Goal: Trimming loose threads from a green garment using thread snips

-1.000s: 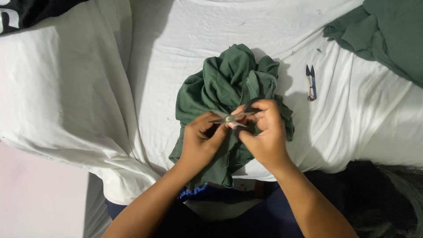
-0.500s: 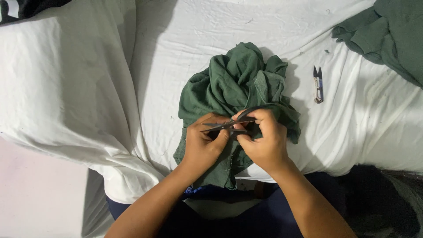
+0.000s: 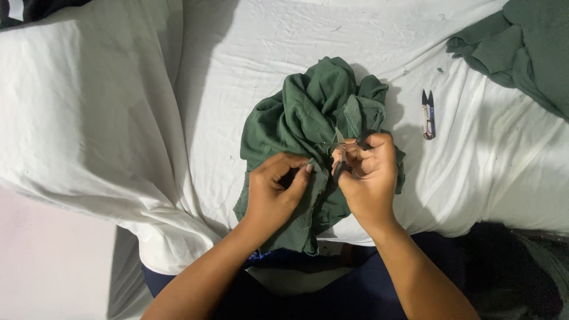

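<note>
Right hand closed around a small pair of snips, thumb and fingers pressed on the handles, blades pointing up and left at a fold of cloth. Left hand pinching the edge of the green garment just beside the blades, thumb over the fold and the other fingers curled beneath, holding that edge taut. Garment bunched in a heap on the white sheet, near the lower edge and right in front of the body, its hem hanging over toward the lap

By the look of it, trimming loose threads along a seam, mid-snip or just lining one up. Next move likely calls for keeping the fold tight, setting only the thread between the blades, and closing them clear of the fabric

Second pair of snips lying idle on the sheet, well apart to the right. More green cloth at the top right corner, cut off by the frame. Thread itself too fine to make out; whether the blades stand open or closed cannot be told, since fingers and folds hide the tips. Lap in deep shadow
</note>
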